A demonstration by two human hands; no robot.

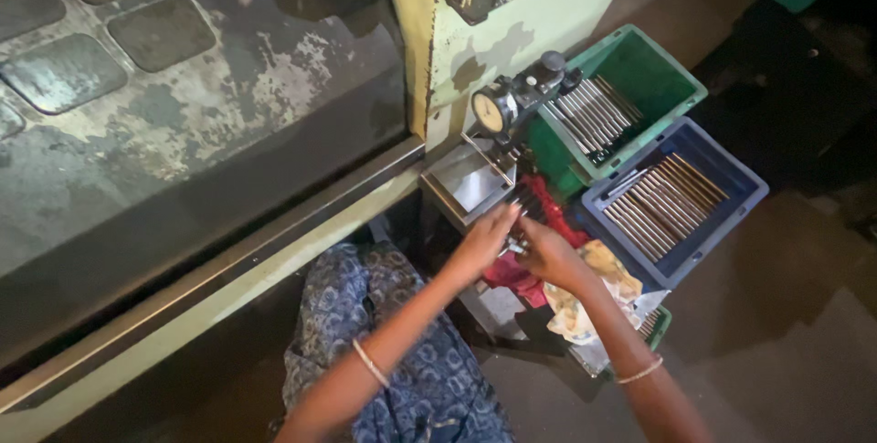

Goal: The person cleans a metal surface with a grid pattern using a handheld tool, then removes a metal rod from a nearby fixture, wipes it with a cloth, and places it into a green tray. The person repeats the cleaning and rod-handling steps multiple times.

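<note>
My left hand (482, 240) and my right hand (548, 251) meet just below a small steel gauge block (468, 183) with a dial gauge (493, 110) standing over it. Between the fingers of both hands shows a thin metal rod (514, 247); which hand grips it I cannot tell for sure, both seem closed around it. Under the hands lies a red cloth (548, 210). A yellowish cloth (598, 283) sits beneath my right wrist.
A green crate (671, 73) and a blue crate (731, 210), each with several metal rods in rows, stand to the right. A large worn green machine body (201, 114) fills the left. Dark floor (786, 315) lies at the right. My patterned blue garment (411, 361) is below.
</note>
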